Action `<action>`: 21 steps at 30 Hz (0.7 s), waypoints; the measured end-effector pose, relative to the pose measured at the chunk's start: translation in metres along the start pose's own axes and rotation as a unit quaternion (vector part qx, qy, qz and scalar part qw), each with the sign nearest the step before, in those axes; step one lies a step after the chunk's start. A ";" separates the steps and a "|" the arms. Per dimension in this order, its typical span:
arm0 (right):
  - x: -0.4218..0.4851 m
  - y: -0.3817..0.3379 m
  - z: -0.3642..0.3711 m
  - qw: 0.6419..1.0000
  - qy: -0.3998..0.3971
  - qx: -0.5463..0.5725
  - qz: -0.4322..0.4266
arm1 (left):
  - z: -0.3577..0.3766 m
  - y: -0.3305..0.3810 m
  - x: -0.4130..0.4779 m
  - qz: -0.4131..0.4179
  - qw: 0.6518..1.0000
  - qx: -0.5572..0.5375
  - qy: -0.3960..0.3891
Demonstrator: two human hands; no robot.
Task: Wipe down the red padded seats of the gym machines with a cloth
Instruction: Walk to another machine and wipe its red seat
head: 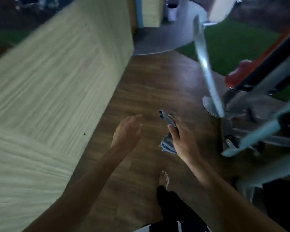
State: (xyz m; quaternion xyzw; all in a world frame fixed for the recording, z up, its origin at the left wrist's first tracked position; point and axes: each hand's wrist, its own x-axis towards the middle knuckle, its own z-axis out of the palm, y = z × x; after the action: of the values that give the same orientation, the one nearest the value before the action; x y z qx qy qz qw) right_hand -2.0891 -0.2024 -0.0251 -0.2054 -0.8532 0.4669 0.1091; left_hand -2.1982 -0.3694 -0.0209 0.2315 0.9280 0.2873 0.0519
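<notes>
bunched blue cloth [168, 143], red seat [240, 72] well apart

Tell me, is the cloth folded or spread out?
Folded. The cloth shows stacked edges below the right hand that grips it, and a doubled-over end sticks out above.

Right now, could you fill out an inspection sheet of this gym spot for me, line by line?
Surface: brown wood floor, blurred.
Job's things: blue-grey cloth; red padded seat at right, partly hidden by bars, not touched.
Clutter: nothing seen.
Hands: left hand open, holding nothing; right hand grips the cloth.
Cables: nothing seen.
Surroundings: silver machine frame at right; pale wood panel at left; green turf and white bin beyond.
</notes>
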 end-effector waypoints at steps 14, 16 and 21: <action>0.293 -0.059 0.113 0.997 -0.055 0.056 -0.003 | -0.064 -0.111 0.252 -0.075 0.997 0.007 0.033; 0.340 -0.068 0.117 0.997 -0.050 0.049 -0.008 | -0.070 -0.118 0.301 -0.071 0.997 0.004 0.037; 0.449 -0.087 0.125 0.998 -0.052 0.033 -0.016 | -0.079 -0.135 0.407 -0.069 0.997 -0.012 0.044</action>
State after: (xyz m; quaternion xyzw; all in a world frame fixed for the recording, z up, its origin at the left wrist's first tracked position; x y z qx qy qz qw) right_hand -2.5581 -0.1354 -0.0219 -0.1639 -0.8450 0.5030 0.0784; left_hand -2.6317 -0.3204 -0.0156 0.1530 0.9396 0.3043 0.0336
